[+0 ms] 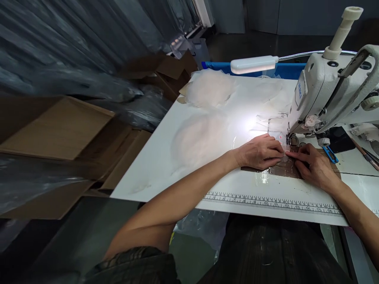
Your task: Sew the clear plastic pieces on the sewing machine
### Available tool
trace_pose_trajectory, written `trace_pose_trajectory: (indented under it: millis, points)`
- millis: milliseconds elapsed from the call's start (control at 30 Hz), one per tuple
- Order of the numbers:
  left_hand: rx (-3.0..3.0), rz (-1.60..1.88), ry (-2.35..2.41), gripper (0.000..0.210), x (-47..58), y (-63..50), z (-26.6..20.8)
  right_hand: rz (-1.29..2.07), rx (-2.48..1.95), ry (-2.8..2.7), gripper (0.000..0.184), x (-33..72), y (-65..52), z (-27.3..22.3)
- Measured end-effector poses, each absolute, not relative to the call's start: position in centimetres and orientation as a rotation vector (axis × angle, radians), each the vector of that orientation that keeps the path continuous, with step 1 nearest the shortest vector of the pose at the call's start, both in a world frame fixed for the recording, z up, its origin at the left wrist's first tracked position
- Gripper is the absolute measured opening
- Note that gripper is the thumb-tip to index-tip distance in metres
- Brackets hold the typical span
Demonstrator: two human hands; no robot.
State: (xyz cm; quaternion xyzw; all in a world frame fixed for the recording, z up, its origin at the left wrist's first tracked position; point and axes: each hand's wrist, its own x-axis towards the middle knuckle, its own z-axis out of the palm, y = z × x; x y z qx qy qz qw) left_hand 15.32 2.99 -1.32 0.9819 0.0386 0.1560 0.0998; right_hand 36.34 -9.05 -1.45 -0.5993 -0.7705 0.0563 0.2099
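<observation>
A white sewing machine (318,85) stands on the right of the table, its presser foot (288,138) just beyond my fingers. Thin, sheer white fabric (276,125) with small pinkish marks lies beside the foot and runs under my fingertips. My left hand (262,152) is closed, with curled fingers gripping the fabric's near part against the bed. From the right, my right hand (314,162) touches the fabric edge with a stretched index finger; its thumb is apart and lower. A brown, shiny plate (284,170) lies beneath both hands. The needle tip cannot be made out.
Two pale, sheer piles, one farther back (210,88) and one nearer (198,140), lie on the white table (166,173). A lamp (254,64) hangs over the back. A blue cutter (330,154) and a black object (342,139) lie right. Cardboard boxes (59,126) stand left.
</observation>
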Motion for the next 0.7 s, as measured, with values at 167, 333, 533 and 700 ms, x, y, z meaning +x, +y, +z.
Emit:
trace_pose_trajectory:
  millis: [167, 333, 533, 700]
  points:
    - [2.909, 0.591, 0.157, 0.030, 15.33, 2.90, -1.62, 0.177, -1.682, -2.136, 0.037, 36.31, -9.10, -1.61]
    - [2.941, 0.539, 0.136, 0.030, 15.44, 2.77, -1.43, 0.185, -1.685, -2.126, 0.037, 36.35, -9.10, -1.55]
    - [3.000, 0.415, 0.108, 0.032, 15.47, 2.74, -1.10, 0.204, -1.687, -2.145, 0.039, 36.42, -9.08, -1.47]
    - [3.056, 0.390, 0.014, 0.033, 15.43, 2.61, -0.72, 0.187, -1.695, -2.137, 0.039, 36.34, -9.14, -1.53]
